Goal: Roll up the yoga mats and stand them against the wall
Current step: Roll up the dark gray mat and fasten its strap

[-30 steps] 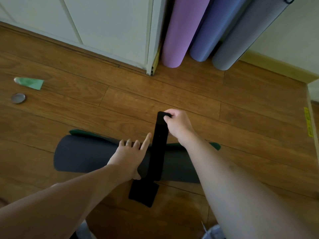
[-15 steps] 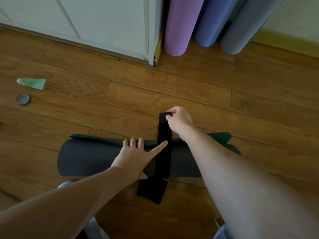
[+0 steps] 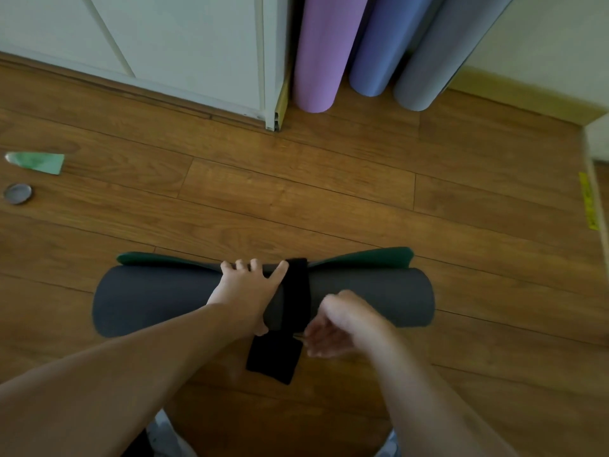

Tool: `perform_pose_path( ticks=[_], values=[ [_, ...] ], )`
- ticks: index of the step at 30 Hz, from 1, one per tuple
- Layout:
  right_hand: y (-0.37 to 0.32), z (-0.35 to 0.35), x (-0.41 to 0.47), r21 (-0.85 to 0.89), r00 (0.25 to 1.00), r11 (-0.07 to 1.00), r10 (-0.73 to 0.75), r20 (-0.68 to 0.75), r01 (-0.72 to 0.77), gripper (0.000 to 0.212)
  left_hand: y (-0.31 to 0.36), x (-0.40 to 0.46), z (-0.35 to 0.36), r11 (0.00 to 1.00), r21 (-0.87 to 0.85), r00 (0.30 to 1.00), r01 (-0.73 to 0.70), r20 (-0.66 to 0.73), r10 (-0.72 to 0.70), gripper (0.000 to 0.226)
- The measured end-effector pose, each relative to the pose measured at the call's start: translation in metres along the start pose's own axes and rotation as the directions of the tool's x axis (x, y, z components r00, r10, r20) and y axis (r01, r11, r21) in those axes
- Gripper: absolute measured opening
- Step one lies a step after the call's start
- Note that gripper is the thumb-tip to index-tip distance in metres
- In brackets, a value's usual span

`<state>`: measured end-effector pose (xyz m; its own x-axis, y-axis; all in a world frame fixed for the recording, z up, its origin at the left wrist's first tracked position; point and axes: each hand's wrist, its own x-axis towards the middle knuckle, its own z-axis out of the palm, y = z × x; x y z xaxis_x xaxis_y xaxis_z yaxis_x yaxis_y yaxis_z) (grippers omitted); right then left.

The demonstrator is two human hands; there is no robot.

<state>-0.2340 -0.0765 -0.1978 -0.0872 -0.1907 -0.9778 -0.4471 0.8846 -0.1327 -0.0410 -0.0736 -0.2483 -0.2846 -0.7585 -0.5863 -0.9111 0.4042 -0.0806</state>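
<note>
3 rolled mats (image 3: 372,44) stand at the wall, upper frame. Dark mat (image 3: 362,300) lies rolled on the floor, lower center; left hand (image 3: 245,288) presses it flat-fingered. Black strap (image 3: 296,291) unfastened; right hand (image 3: 342,324) blurred, grip indeterminate.

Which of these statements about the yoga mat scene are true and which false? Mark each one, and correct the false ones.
1. Three rolled mats stand by the wall. True: purple mat, blue mat and grey mat.
2. The dark rolled mat stands upright. False: it lies on the wooden floor.
3. A black strap lies across the dark rolled mat. True.
4. The left hand hangs in the air, clear of the mat. False: it rests on the dark rolled mat, fingers spread.
5. The right hand is near the strap's lower end. True, though it is too blurred to tell its grip.
</note>
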Motion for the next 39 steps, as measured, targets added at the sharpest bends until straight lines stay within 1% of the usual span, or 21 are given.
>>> perform_pose_path(
  ticks=[1, 2, 3, 5, 7, 11, 14, 17, 20, 22, 24, 26, 28, 30, 31, 33, 35, 37, 39],
  values=[
    [0.010, 0.009, 0.005, 0.073, 0.996, 0.997, 0.023, 0.090, -0.030, 0.036, 0.004, -0.002, 0.000, 1.000, 0.019, 1.000, 0.010, 0.003, -0.010, 0.137],
    [0.019, 0.017, 0.012, 0.148, 0.990, 0.988, 0.029, 0.138, -0.049, 0.035, 0.009, -0.004, 0.001, 0.999, 0.037, 1.000, 0.020, 0.005, -0.020, 0.139],
    [0.025, 0.024, 0.020, 0.202, 0.988, 0.978, 0.029, 0.149, -0.059, 0.039, 0.013, -0.006, 0.004, 0.998, 0.056, 1.000, 0.030, 0.003, -0.030, 0.141],
    [0.029, 0.034, 0.031, 0.272, 0.992, 0.961, 0.021, 0.126, -0.055, 0.045, 0.020, -0.008, 0.010, 0.995, 0.085, 0.999, 0.045, -0.002, -0.045, 0.148],
    [0.030, 0.040, 0.036, 0.331, 0.996, 0.944, -0.011, 0.085, -0.018, 0.040, 0.022, -0.007, 0.013, 0.996, 0.080, 0.999, 0.048, -0.007, -0.048, 0.151],
    [0.032, 0.040, 0.032, 0.417, 0.996, 0.908, -0.072, 0.059, 0.041, 0.042, 0.014, 0.002, 0.003, 0.999, 0.040, 1.000, 0.023, -0.005, -0.023, 0.143],
    [0.036, 0.040, 0.023, 0.538, 0.986, 0.838, -0.150, 0.068, 0.090, 0.033, 0.002, 0.008, -0.014, 0.996, -0.087, 0.999, 0.012, 0.052, -0.007, 0.139],
    [0.038, 0.038, 0.008, 0.619, 0.978, 0.777, -0.198, 0.064, 0.117, 0.033, -0.017, 0.006, -0.043, 0.968, -0.251, 1.000, 0.007, 0.031, 0.001, 0.131],
    [0.029, 0.027, -0.012, 0.672, 0.953, 0.718, -0.297, 0.064, 0.179, 0.034, -0.036, -0.008, -0.088, 0.910, -0.415, 1.000, -0.007, 0.005, 0.010, 0.120],
    [0.020, 0.014, -0.031, 0.676, 0.918, 0.681, -0.396, 0.019, 0.280, 0.041, -0.045, -0.024, -0.121, 0.855, -0.518, 1.000, -0.017, -0.010, 0.014, 0.126],
    [0.007, -0.006, -0.058, 0.644, 0.866, 0.649, -0.498, -0.043, 0.405, 0.051, -0.051, -0.043, -0.154, 0.801, -0.598, 0.998, -0.041, -0.067, 0.001, 0.131],
    [-0.005, -0.029, -0.094, 0.596, 0.792, 0.609, -0.606, -0.074, 0.522, 0.057, -0.054, -0.066, -0.189, 0.737, -0.671, 0.990, -0.081, -0.139, -0.018, 0.131],
    [-0.015, -0.052, -0.136, 0.575, 0.715, 0.553, -0.694, -0.083, 0.603, 0.068, -0.056, -0.091, -0.223, 0.652, -0.744, 0.977, -0.146, -0.212, -0.023, 0.125],
    [-0.020, -0.071, -0.180, 0.542, 0.642, 0.506, -0.762, -0.084, 0.671, 0.081, -0.055, -0.122, -0.253, 0.552, -0.799, 0.957, -0.238, -0.289, -0.006, 0.113],
    [-0.019, -0.077, -0.201, 0.520, 0.603, 0.486, -0.794, -0.073, 0.702, 0.084, -0.054, -0.138, -0.265, 0.501, -0.817, 0.945, -0.285, -0.328, 0.003, 0.107],
    [-0.013, -0.086, -0.238, 0.475, 0.522, 0.440, -0.851, -0.050, 0.762, 0.089, -0.049, -0.171, -0.283, 0.416, -0.829, 0.915, -0.375, -0.404, 0.018, 0.096],
    [-0.005, -0.091, -0.266, 0.456, 0.439, 0.377, -0.898, -0.035, 0.806, 0.101, -0.043, -0.198, -0.294, 0.358, -0.817, 0.880, -0.451, -0.475, 0.025, 0.091],
    [0.002, -0.092, -0.290, 0.422, 0.350, 0.310, -0.936, -0.021, 0.852, 0.111, -0.038, -0.219, -0.299, 0.328, -0.795, 0.845, -0.510, -0.535, 0.016, 0.094],
    [0.008, -0.086, -0.309, 0.324, 0.239, 0.227, -0.971, 0.002, 0.919, 0.111, -0.033, -0.235, -0.300, 0.305, -0.782, 0.821, -0.544, -0.570, 0.004, 0.099]
  ],
)
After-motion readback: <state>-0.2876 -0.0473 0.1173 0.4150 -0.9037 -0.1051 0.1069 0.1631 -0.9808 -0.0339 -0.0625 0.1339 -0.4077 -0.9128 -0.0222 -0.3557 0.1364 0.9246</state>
